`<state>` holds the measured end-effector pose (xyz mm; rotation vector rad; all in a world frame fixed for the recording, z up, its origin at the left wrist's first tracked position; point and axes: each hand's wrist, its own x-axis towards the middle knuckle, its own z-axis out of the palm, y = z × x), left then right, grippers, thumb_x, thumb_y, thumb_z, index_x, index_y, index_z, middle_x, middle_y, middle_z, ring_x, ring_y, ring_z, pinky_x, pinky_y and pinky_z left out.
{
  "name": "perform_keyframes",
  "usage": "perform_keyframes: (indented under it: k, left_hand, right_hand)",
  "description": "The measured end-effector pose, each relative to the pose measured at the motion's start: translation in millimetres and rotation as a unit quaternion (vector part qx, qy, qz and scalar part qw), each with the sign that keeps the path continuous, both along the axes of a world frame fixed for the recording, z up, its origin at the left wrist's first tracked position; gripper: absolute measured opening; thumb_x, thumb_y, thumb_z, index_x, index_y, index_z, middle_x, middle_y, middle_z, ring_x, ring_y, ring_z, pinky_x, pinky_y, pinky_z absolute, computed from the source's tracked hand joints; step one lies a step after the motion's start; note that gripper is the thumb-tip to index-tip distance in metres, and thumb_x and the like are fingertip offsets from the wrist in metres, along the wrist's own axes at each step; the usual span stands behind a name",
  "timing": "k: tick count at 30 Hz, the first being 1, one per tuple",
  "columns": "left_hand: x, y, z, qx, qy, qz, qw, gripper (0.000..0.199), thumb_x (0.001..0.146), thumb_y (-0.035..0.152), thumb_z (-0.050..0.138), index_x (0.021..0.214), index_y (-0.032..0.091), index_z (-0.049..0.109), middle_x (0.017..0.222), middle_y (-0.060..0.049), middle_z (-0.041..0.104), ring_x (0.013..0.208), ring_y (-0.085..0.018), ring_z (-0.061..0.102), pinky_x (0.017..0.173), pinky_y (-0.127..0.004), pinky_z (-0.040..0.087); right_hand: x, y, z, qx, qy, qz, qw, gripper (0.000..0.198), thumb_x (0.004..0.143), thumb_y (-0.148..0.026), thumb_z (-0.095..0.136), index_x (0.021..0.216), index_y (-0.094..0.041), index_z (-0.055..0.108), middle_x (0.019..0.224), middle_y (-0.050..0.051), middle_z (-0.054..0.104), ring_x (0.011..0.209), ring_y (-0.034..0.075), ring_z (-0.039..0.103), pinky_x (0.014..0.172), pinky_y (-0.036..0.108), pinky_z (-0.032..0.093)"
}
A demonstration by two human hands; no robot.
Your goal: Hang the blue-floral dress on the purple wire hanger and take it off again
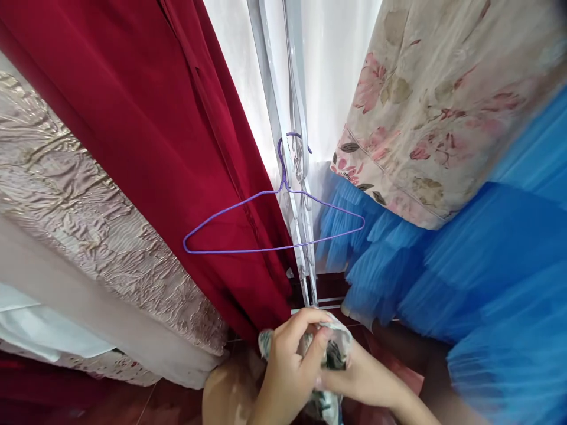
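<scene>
Low in the view, my left hand (292, 360) pinches the upper edge of a white garment with a dark green print (337, 354) between thumb and fingers. My right hand (354, 378) comes in from the right and grips the same cloth; its fingers are partly hidden behind it. The garment hangs bunched below both hands, so its kind cannot be made out. Above and apart from my hands, an empty purple wire hanger (239, 252) is hooked on a white metal rack (305, 260).
A long red garment (177, 147) and a textured gold-pink one (110, 195) hang at the left. On the right hang a floral cloth (398, 130) and blue tiered tulle (478, 260). White fabric (336, 71) is behind the rack. Reddish floor tiles (137, 407) show below.
</scene>
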<state>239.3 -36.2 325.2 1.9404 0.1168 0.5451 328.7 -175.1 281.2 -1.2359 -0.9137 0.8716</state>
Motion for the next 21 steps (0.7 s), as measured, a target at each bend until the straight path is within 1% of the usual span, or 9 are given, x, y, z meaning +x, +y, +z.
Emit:
perform_keyframes:
  k: [2, 3, 5, 8, 10, 13, 15, 19, 21]
  left_hand:
    - [-1, 2, -2.1, 0.007, -0.004, 0.037, 0.999, 0.022, 0.094, 0.03, 0.062, 0.116, 0.027, 0.066, 0.1, -0.003, 0.066, 0.092, -0.018, 0.063, 0.085, -0.027, 0.048]
    - [-3, 4, -5.8, -0.016, -0.001, 0.044, 0.999, 0.035, 0.092, 0.034, 0.065, 0.127, 0.028, 0.061, 0.107, -0.005, 0.065, 0.099, -0.02, 0.062, 0.09, -0.029, 0.048]
    - [-12, 7, -19.4, -0.117, 0.04, -0.001, 0.992, 0.063, 0.086, 0.048, 0.07, 0.141, 0.026, 0.051, 0.123, -0.009, 0.063, 0.115, -0.026, 0.059, 0.101, -0.036, 0.046]
    - [-31, 6, -50.0, -0.259, 0.183, -0.097, 0.943, 0.079, 0.077, 0.064, 0.072, 0.14, 0.019, 0.055, 0.135, -0.014, 0.063, 0.125, -0.035, 0.057, 0.107, -0.046, 0.044]
    - [-42, 2, -69.0, -0.235, 0.268, -0.082, 0.931, 0.077, 0.074, 0.061, 0.076, 0.134, 0.015, 0.062, 0.133, -0.016, 0.065, 0.125, -0.038, 0.057, 0.109, -0.047, 0.043]
    - [-47, -1, -81.7, -0.115, 0.287, 0.044, 0.95, 0.063, 0.075, 0.052, 0.074, 0.126, 0.014, 0.069, 0.126, -0.015, 0.069, 0.123, -0.037, 0.058, 0.11, -0.045, 0.043]
    - [-43, -1, -78.9, -0.063, 0.244, 0.118, 0.961, 0.05, 0.08, 0.049, 0.068, 0.117, 0.016, 0.074, 0.121, -0.014, 0.072, 0.118, -0.035, 0.061, 0.107, -0.04, 0.046]
    - [-25, -8, -63.4, -0.035, 0.173, 0.15, 0.973, 0.042, 0.089, 0.048, 0.056, 0.103, 0.017, 0.079, 0.11, -0.014, 0.075, 0.105, -0.031, 0.066, 0.098, -0.036, 0.051]
    - [-16, -18, -56.5, -0.051, 0.163, 0.157, 0.973, 0.045, 0.088, 0.051, 0.056, 0.106, 0.016, 0.079, 0.111, -0.013, 0.075, 0.107, -0.031, 0.065, 0.098, -0.036, 0.051]
  right_hand:
    - [-3, 2, 10, -0.011, 0.043, -0.02, 0.999, 0.027, 0.092, -0.041, 0.067, 0.106, -0.019, 0.066, 0.097, 0.004, 0.063, 0.092, 0.022, 0.057, 0.086, 0.033, 0.049]
    - [-3, 2, 13, -0.023, 0.055, -0.027, 0.998, 0.024, 0.094, -0.042, 0.063, 0.098, -0.018, 0.066, 0.09, 0.002, 0.06, 0.086, 0.019, 0.055, 0.081, 0.03, 0.048]
    - [2, -3, 18, -0.046, 0.055, -0.031, 0.997, 0.025, 0.091, -0.043, 0.065, 0.088, -0.018, 0.065, 0.082, 0.001, 0.056, 0.079, 0.018, 0.05, 0.073, 0.028, 0.046]
    - [22, -16, 30, -0.056, 0.036, -0.057, 0.996, 0.021, 0.086, -0.036, 0.066, 0.077, -0.017, 0.063, 0.076, 0.001, 0.054, 0.072, 0.016, 0.047, 0.064, 0.025, 0.042]
    - [42, -27, 44, -0.027, 0.008, -0.078, 0.997, 0.019, 0.083, -0.029, 0.061, 0.068, -0.016, 0.06, 0.067, 0.0, 0.05, 0.063, 0.014, 0.041, 0.057, 0.024, 0.036]
    - [78, -42, 66, 0.021, -0.082, -0.127, 0.988, 0.025, 0.081, -0.027, 0.055, 0.058, -0.017, 0.052, 0.056, -0.002, 0.041, 0.053, 0.011, 0.032, 0.049, 0.025, 0.025]
    - [105, -48, 78, 0.023, -0.128, -0.187, 0.974, 0.025, 0.081, -0.028, 0.055, 0.058, -0.018, 0.052, 0.056, -0.002, 0.041, 0.052, 0.011, 0.032, 0.048, 0.026, 0.025]
    - [168, -47, 88, 0.027, -0.157, -0.337, 0.928, 0.017, 0.068, -0.026, 0.057, 0.053, -0.02, 0.051, 0.053, -0.002, 0.042, 0.05, 0.012, 0.034, 0.047, 0.027, 0.026]
    - [200, -39, 90, 0.032, -0.172, -0.368, 0.913, 0.016, 0.062, -0.026, 0.055, 0.05, -0.022, 0.047, 0.049, -0.003, 0.039, 0.048, 0.012, 0.032, 0.045, 0.027, 0.025]
